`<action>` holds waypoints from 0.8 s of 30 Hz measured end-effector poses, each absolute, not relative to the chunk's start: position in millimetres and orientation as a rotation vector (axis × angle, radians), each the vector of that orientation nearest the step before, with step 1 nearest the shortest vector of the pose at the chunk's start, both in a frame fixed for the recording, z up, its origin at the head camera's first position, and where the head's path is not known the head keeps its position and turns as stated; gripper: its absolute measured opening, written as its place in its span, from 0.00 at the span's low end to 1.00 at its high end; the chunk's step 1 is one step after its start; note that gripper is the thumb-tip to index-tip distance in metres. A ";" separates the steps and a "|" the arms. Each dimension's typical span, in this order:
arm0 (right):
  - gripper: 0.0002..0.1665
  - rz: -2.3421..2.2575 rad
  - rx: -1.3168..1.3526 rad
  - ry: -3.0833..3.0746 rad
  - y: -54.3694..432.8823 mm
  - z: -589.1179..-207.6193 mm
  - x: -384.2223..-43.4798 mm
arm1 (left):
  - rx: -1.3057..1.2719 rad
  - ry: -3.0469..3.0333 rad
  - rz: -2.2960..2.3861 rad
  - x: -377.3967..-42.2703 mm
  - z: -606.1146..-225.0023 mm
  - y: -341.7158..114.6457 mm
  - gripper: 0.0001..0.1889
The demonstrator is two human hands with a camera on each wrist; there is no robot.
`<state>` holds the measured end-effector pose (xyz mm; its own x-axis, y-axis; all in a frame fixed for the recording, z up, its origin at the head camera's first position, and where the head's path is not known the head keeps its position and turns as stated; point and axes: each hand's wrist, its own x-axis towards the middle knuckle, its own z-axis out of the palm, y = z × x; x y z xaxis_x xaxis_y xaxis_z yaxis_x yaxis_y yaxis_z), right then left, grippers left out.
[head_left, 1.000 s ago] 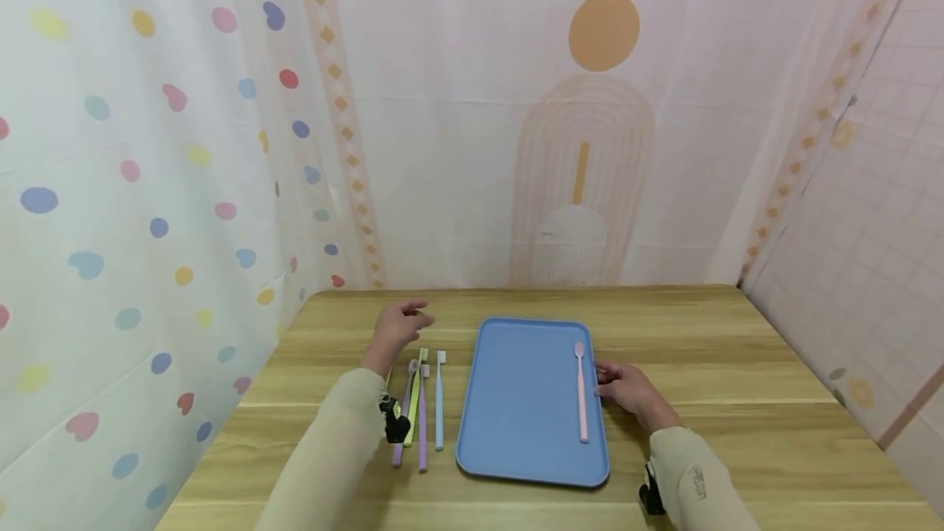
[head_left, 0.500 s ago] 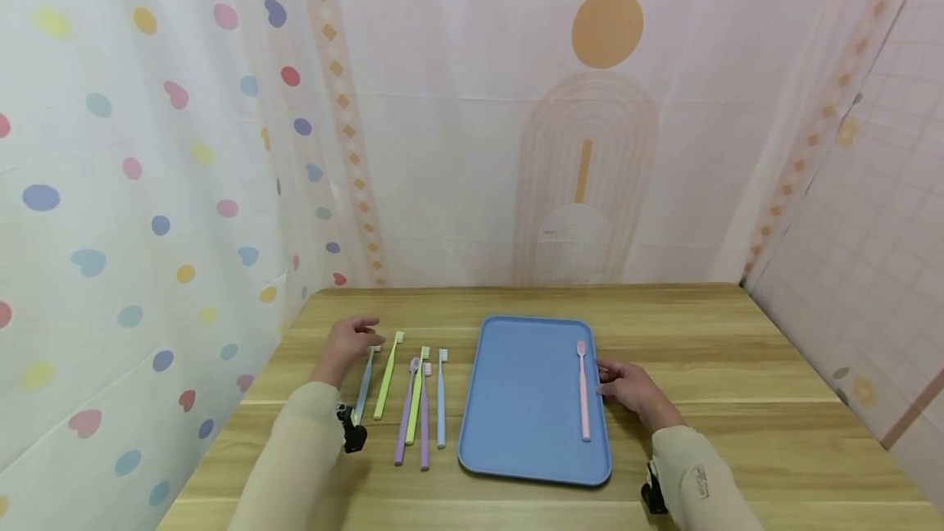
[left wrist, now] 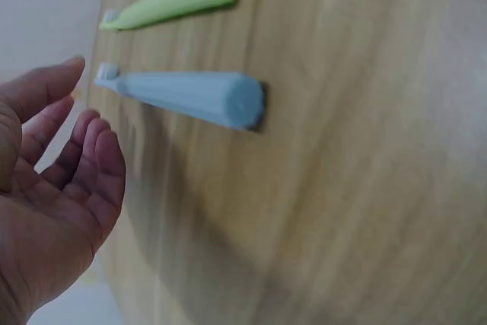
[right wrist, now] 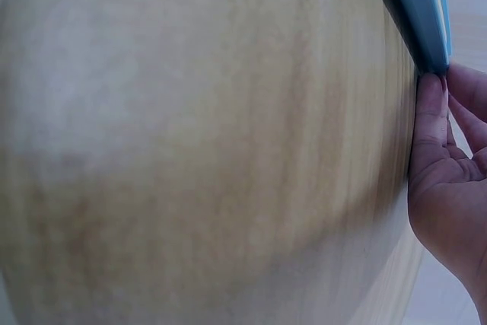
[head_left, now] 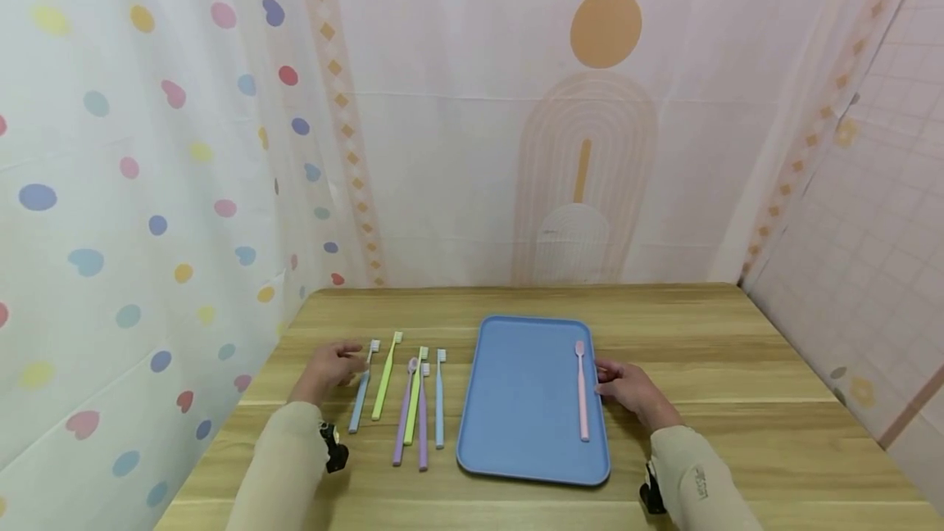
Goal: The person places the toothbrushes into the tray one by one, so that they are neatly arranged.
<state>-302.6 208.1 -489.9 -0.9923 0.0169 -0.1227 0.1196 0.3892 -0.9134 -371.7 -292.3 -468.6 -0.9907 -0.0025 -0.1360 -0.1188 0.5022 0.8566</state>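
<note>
My left hand [head_left: 332, 369] hovers at the far-left blue toothbrush [head_left: 358, 406], its fingers loosely bent and nothing between them. In the left wrist view, that hand's thumb and fingers are spread apart beside the same blue toothbrush [left wrist: 183, 97], near its bristle end. A lime-green toothbrush [head_left: 383, 389] lies just to its right. At the right side of the blue tray [head_left: 524, 408], my right hand [head_left: 633, 388] pinches the rim between thumb and fingers, as the right wrist view shows. One pink toothbrush [head_left: 583, 400] lies lengthwise on the tray, bristle end away from me.
Between the left hand and the tray, two purple toothbrushes and a green toothbrush [head_left: 411, 416] lie close together, overlapping in the head view. A light blue toothbrush [head_left: 439, 412] lies alone nearer the tray. Behind the wooden table [head_left: 686, 334] hangs a patterned curtain [head_left: 442, 146].
My left hand has moved left from above the toothbrush group to the far-left blue toothbrush, uncovering the blue and green ones. The right hand and tray have stayed in place.
</note>
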 end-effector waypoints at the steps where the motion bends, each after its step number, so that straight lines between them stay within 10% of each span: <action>1: 0.32 -1.683 0.126 2.538 208.0 -490.0 -302.6 | -0.099 2.613 1.500 -370.7 -469.6 -293.0 0.27; 24: 0.33 -1.662 0.145 2.549 207.0 -489.8 -301.9 | -0.043 2.639 1.426 -368.7 -486.4 -297.4 0.28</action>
<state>-301.9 207.0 -489.8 -0.9909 0.0276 -0.1317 0.1317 0.4016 -0.9063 -368.7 -297.4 -486.4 -0.9896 0.0421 -0.1377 -0.0921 0.5498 0.8302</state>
